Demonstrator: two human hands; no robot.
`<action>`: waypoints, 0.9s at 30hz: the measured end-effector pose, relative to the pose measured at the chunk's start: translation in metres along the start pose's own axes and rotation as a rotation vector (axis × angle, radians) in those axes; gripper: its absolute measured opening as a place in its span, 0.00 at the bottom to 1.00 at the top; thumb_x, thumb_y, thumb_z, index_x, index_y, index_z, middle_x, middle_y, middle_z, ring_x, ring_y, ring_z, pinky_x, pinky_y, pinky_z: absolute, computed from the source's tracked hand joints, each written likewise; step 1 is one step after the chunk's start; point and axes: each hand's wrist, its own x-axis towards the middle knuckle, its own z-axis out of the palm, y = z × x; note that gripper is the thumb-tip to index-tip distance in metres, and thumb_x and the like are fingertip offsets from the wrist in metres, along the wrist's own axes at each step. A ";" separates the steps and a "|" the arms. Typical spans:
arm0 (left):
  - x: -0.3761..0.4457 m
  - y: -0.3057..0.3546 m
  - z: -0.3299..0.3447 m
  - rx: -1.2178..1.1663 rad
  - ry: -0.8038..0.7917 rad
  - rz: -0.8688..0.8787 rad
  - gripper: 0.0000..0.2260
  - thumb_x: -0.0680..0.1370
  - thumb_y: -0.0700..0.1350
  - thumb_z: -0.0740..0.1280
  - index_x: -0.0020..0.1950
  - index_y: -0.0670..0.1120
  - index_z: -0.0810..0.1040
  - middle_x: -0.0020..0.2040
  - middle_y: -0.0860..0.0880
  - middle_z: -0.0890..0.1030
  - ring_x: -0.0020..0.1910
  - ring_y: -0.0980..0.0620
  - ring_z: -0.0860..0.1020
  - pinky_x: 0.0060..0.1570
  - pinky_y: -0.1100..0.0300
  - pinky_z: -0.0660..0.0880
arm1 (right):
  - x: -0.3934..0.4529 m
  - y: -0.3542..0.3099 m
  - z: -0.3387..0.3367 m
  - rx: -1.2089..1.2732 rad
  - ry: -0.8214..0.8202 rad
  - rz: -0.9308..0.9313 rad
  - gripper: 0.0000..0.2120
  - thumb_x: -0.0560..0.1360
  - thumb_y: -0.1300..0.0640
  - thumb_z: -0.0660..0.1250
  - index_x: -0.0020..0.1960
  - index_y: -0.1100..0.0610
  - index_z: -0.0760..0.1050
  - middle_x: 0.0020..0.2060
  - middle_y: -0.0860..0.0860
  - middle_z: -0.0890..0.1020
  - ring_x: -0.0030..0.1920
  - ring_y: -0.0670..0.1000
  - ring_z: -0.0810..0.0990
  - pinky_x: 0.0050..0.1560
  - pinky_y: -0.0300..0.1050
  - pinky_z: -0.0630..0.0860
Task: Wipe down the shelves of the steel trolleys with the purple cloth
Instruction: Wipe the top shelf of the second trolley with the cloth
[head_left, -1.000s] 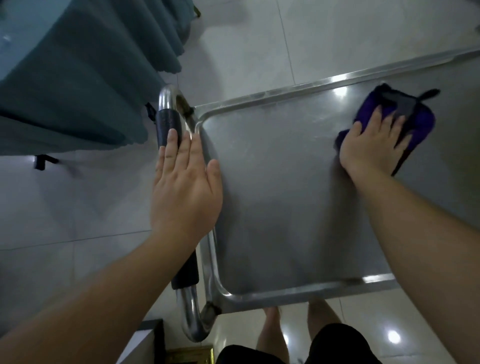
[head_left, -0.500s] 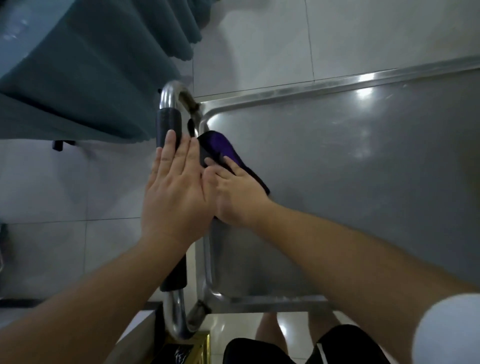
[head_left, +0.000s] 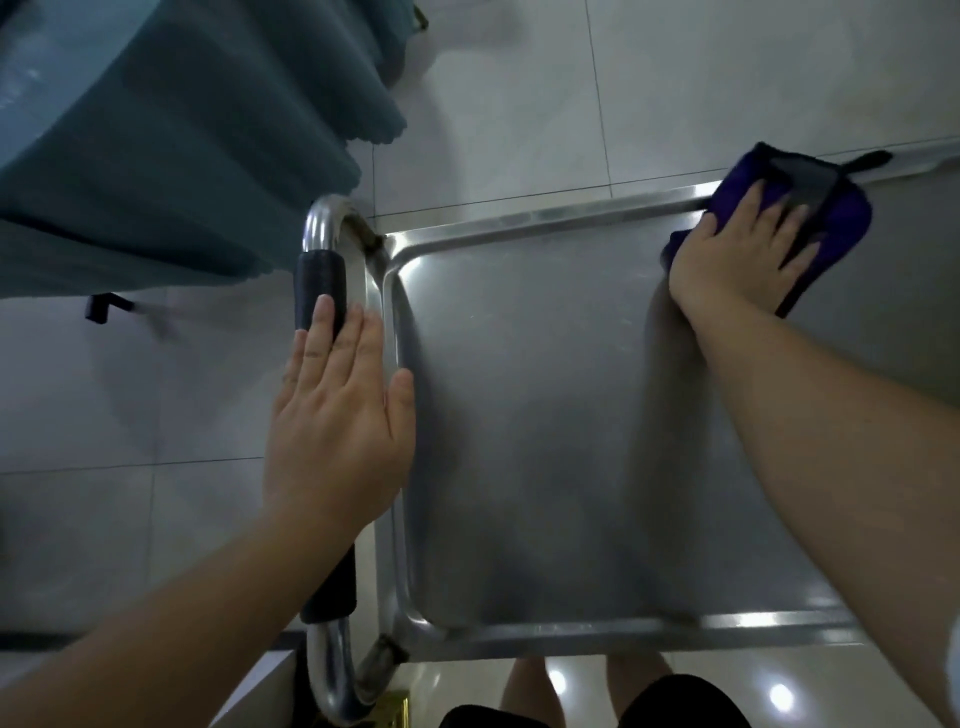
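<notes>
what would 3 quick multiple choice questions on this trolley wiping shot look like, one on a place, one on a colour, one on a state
1. Where is the purple cloth?
A. by the shelf's far rim
B. on the floor
C. over the handle

2. What colour is the handle grip?
A. red
B. black
C. white

3. How does the left hand lie?
A. in a fist
B. pinching the cloth
C. flat, fingers straight

Answers:
1 A, the right hand presses it onto the steel shelf at the far rim.
2 B, a black sleeve covers the steel tube.
3 C, its palm rests flat over the handle and shelf edge.
</notes>
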 end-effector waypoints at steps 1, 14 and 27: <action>0.000 0.000 0.000 -0.003 0.000 0.002 0.31 0.87 0.59 0.43 0.86 0.44 0.55 0.87 0.48 0.53 0.84 0.57 0.38 0.81 0.58 0.34 | -0.003 -0.012 0.002 0.003 0.000 0.008 0.32 0.84 0.41 0.45 0.85 0.51 0.46 0.84 0.53 0.51 0.83 0.57 0.46 0.80 0.65 0.43; 0.002 0.003 -0.001 0.031 0.005 0.001 0.31 0.87 0.57 0.43 0.86 0.43 0.55 0.87 0.47 0.53 0.85 0.53 0.40 0.82 0.56 0.35 | -0.164 -0.178 0.054 -0.077 -0.176 -0.903 0.30 0.85 0.42 0.43 0.85 0.50 0.49 0.84 0.51 0.51 0.83 0.56 0.43 0.80 0.64 0.41; 0.000 0.004 0.003 0.069 0.038 0.021 0.28 0.88 0.56 0.43 0.87 0.48 0.50 0.87 0.49 0.51 0.85 0.52 0.40 0.83 0.52 0.36 | -0.256 -0.083 0.061 -0.131 -0.276 -1.131 0.38 0.80 0.37 0.43 0.84 0.53 0.38 0.83 0.50 0.44 0.83 0.52 0.40 0.81 0.62 0.44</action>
